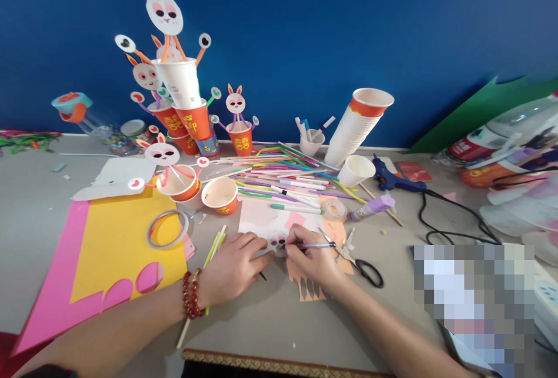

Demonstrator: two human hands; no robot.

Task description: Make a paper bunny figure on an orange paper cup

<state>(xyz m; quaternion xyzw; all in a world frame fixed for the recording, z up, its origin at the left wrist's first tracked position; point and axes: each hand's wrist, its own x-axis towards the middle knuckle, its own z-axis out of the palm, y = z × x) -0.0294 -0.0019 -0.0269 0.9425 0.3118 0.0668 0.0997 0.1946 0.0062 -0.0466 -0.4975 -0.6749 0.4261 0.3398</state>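
Observation:
Between my hands lies a small round white paper face (pixel 274 241) with dark eyes and pink patches, partly covered by my fingers. My left hand (pixel 233 267), with a red bead bracelet at its wrist, presses its fingertips on the disc's left edge. Pinched in my right hand (pixel 311 259) is a pen (pixel 316 245), its tip end at the face and hidden by fingers. Under the face are a white sheet (pixel 257 215) and cut orange paper (pixel 307 288). Black-handled scissors (pixel 369 273) lie just right of my right hand.
Paper cups with rabbit figures (pixel 198 119) stand at the back left. Pink and yellow sheets (pixel 117 238) with a tape roll (pixel 150 229) lie left. Markers and coloured sticks (pixel 283 174), a cup stack (pixel 355 128) and a corded glue gun (pixel 399 177) are behind and right.

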